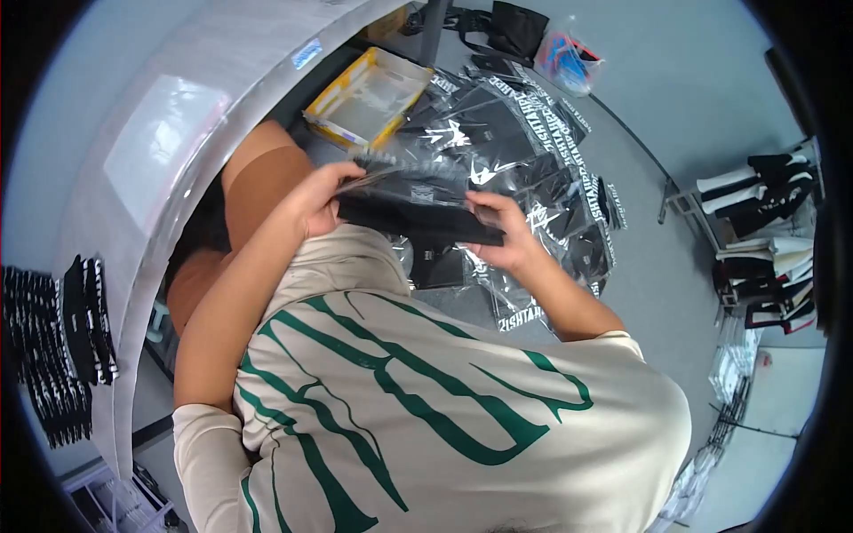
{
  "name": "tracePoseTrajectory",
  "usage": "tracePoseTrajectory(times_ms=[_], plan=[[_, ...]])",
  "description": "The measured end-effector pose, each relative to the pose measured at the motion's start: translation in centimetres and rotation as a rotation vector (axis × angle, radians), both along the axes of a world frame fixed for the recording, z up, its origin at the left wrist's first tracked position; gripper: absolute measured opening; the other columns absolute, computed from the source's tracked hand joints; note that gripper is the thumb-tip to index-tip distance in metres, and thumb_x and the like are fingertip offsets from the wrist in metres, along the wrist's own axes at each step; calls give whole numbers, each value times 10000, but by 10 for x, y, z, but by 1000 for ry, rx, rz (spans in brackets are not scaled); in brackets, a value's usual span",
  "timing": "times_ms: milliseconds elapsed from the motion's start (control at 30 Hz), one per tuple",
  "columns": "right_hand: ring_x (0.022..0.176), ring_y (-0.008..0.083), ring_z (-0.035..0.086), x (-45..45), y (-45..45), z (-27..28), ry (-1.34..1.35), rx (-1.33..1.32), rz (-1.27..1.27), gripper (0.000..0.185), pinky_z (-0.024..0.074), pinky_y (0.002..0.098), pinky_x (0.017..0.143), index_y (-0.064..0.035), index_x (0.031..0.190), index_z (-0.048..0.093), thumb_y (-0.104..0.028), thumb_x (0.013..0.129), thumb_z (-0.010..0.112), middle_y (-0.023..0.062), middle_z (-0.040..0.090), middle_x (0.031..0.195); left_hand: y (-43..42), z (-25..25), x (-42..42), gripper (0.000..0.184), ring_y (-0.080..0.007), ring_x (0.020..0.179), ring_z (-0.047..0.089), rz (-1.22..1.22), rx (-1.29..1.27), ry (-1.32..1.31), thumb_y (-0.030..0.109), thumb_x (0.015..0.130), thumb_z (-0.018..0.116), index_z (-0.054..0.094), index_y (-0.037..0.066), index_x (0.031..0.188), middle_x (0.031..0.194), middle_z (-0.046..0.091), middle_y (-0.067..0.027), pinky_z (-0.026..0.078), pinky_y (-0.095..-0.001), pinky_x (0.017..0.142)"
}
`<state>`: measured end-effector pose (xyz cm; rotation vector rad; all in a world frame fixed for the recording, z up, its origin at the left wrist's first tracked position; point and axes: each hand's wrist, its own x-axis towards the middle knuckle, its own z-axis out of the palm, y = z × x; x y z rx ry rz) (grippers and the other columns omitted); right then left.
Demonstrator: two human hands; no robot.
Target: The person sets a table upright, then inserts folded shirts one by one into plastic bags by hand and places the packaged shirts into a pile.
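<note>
A folded black garment [410, 216] in a clear plastic bag is held up between my two hands, above my lap. My left hand [322, 197] pinches the bag at its left end, thumb and fingers closed. At the other end, my right hand [502, 233] grips the right edge of the garment, with the thumb on top. A small pale print shows on the black cloth. Beneath and beyond it, many black garments in clear bags [498, 133] lie spread over the floor, several with white lettering along their edges.
A yellow-rimmed crate [384, 139] stands beyond my left hand. The white table [164, 133] curves along my left, with stacked black-and-white items [58, 346] at its far side. A black bag [515, 31] and a plastic bag with blue contents [569, 64] lie ahead. Clothes [755, 191] hang at right.
</note>
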<state>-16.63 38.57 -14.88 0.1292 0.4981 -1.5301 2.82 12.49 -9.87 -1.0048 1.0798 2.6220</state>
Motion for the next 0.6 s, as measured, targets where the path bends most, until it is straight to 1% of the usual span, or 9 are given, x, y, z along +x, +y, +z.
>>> tracePoseTrajectory(times_ms=[33, 100, 200, 267, 333, 433, 500, 533, 600], plan=[[1041, 322, 663, 10, 2, 8, -3, 47, -19, 328, 566, 422, 907, 78, 1130, 588, -169, 913, 595, 228, 664, 1079, -1, -11, -1, 328, -261, 971, 694, 10, 16, -19, 252, 951, 496, 632, -20, 1072, 1023, 698, -136, 564, -399, 889], [1152, 408, 603, 26, 6, 6, -72, 102, -51, 439, 526, 443, 1000, 139, 1233, 500, -184, 939, 542, 299, 576, 1254, 4, 2, -6, 340, -266, 975, 692, -78, -6, -76, 256, 956, 489, 621, -26, 1094, 1037, 694, -146, 562, -404, 900], [1202, 407, 571, 40, 19, 1, -117, 81, -78, 467, 494, 433, 1040, 147, 1261, 480, -178, 934, 544, 308, 561, 1272, 12, 0, -6, 393, -287, 992, 688, -181, -39, -81, 270, 966, 474, 576, -49, 1172, 1085, 684, -176, 557, -410, 918], [1204, 399, 571, 42, 22, 4, -139, 68, -88, 450, 473, 426, 1065, 152, 1247, 482, -165, 933, 543, 313, 558, 1268, 18, 10, -7, 410, -304, 1021, 682, -196, -8, -162, 257, 966, 463, 544, -53, 1222, 1129, 668, -193, 556, -405, 921], [1194, 393, 578, 42, 22, 2, -92, 185, -126, 436, 485, 415, 1054, 161, 1244, 471, -141, 936, 533, 317, 556, 1264, 19, 10, -7, 418, -315, 1035, 682, -228, -6, -175, 274, 961, 475, 552, -56, 1205, 1157, 659, -214, 553, -407, 917], [1149, 336, 617, 37, 27, 11, -139, 221, -112, 418, 536, 364, 993, 181, 1252, 447, -85, 934, 509, 308, 562, 1261, 19, 2, -6, 446, -328, 1039, 680, -236, -3, -172, 263, 958, 474, 504, -16, 1305, 1175, 648, -225, 555, -422, 914], [1117, 276, 644, 38, 28, 11, -93, 187, -117, 417, 573, 304, 939, 198, 1277, 418, -23, 929, 477, 297, 561, 1271, 17, -2, -4, 431, -325, 1048, 673, -272, -68, -130, 303, 968, 478, 479, 73, 1333, 1217, 628, -212, 558, -437, 899], [1117, 276, 644, 38, 28, 11, -96, 187, -115, 417, 573, 304, 939, 198, 1277, 418, -23, 929, 477, 297, 561, 1271, 17, -2, -2, 427, -324, 1053, 670, -284, -105, -109, 323, 972, 481, 466, 117, 1346, 1238, 617, -205, 560, -445, 892], [1136, 268, 634, 34, 24, 12, -198, 187, -151, 429, 568, 310, 952, 211, 1290, 397, 4, 921, 466, 303, 542, 1294, 18, -2, -2, 470, -320, 1056, 664, -288, -94, -126, 374, 977, 481, 431, 119, 1369, 1246, 615, -195, 558, -453, 887]])
